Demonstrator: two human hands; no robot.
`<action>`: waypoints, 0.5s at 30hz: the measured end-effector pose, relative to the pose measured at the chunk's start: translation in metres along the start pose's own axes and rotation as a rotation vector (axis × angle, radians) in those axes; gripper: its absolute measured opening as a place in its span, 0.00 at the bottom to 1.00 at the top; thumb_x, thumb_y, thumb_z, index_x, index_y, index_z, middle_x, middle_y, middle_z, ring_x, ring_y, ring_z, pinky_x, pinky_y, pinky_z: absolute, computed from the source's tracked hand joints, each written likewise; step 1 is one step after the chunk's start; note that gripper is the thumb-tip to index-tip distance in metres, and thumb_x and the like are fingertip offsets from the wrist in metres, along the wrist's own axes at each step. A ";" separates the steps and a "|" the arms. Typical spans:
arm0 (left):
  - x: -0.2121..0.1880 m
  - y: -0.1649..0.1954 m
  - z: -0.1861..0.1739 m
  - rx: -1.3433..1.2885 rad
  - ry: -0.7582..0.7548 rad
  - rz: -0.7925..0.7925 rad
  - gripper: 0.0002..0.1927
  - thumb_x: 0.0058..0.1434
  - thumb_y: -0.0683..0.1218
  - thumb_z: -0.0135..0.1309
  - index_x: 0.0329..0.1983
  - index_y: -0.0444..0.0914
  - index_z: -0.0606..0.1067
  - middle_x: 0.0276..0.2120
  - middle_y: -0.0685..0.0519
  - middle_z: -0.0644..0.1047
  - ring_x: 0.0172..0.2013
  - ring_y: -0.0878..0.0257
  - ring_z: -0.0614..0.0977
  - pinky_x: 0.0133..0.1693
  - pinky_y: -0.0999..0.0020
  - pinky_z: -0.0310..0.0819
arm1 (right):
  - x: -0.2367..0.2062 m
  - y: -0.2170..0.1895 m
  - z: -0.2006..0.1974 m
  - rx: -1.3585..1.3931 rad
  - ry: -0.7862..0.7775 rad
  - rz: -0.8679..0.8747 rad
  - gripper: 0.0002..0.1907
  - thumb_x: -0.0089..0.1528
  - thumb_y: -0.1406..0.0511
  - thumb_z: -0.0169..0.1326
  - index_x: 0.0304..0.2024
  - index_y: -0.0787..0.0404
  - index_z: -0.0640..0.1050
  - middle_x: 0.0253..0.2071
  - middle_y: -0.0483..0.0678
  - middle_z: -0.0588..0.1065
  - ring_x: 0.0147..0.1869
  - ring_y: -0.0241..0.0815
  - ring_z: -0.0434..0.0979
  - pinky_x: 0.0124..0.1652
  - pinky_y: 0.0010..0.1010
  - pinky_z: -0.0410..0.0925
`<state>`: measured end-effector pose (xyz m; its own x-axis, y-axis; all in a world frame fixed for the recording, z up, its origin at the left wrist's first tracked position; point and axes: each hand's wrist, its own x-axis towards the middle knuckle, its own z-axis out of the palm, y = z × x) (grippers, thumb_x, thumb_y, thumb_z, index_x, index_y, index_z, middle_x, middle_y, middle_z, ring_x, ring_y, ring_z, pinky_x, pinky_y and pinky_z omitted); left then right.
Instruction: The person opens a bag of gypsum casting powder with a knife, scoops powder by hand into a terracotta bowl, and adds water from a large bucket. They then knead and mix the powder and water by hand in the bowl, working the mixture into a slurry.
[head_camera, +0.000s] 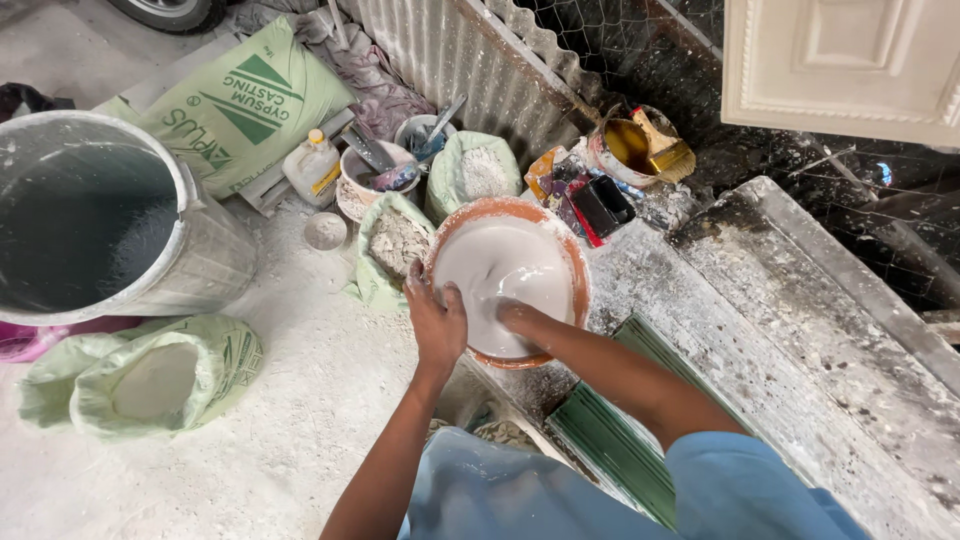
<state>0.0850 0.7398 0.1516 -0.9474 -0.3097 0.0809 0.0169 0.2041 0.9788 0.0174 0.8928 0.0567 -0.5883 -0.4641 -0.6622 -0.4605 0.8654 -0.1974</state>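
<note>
Looking down at the middle of the frame, I see the round orange-rimmed basin of smooth white slurry (507, 272) sitting on the edge of the grey, plaster-crusted concrete slab (800, 330) that runs off to the lower right. The basin lies straight ahead of both my arms, its near rim towards me. My left hand (437, 322) is curled over the near left rim, fingers closed on the edge and thumb inside, steadying it. My right hand (512, 312) is plunged into the thick wet mix at the near side; it is buried, so I cannot tell how far open it is. Both are at the basin, the right one deeper in.

At far left stands a big grey metal drum of dark water (90, 220). Below it slumps an open pale-green sack of white powder (150, 385), soft and crumpled. Two smaller green sacks (470, 172) of lumpy powder stand just above the basin's left. At upper right, a small tin of yellow liquid with a brush (640, 148).
</note>
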 end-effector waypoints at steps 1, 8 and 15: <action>0.000 0.000 0.000 0.134 0.012 0.055 0.34 0.66 0.42 0.48 0.73 0.26 0.55 0.67 0.29 0.63 0.67 0.33 0.64 0.68 0.47 0.54 | -0.007 -0.002 0.002 -0.011 -0.016 -0.020 0.12 0.66 0.62 0.50 0.48 0.60 0.79 0.47 0.53 0.82 0.48 0.46 0.83 0.49 0.35 0.76; 0.002 -0.006 0.000 0.105 -0.028 0.047 0.35 0.67 0.44 0.48 0.73 0.25 0.54 0.68 0.28 0.62 0.68 0.31 0.62 0.69 0.46 0.52 | -0.019 -0.011 -0.017 -0.042 -0.013 -0.035 0.12 0.66 0.62 0.50 0.48 0.60 0.80 0.47 0.53 0.82 0.48 0.46 0.83 0.49 0.35 0.75; 0.004 -0.002 -0.003 0.098 -0.054 0.014 0.35 0.68 0.46 0.46 0.73 0.24 0.52 0.68 0.26 0.59 0.68 0.32 0.63 0.69 0.46 0.52 | 0.023 0.004 -0.034 0.020 0.109 0.110 0.13 0.66 0.62 0.51 0.47 0.60 0.80 0.46 0.53 0.81 0.48 0.47 0.83 0.50 0.35 0.75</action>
<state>0.0825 0.7356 0.1504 -0.9630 -0.2568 0.0816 0.0013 0.2982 0.9545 -0.0202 0.8793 0.0654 -0.7039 -0.3832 -0.5980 -0.3765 0.9153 -0.1433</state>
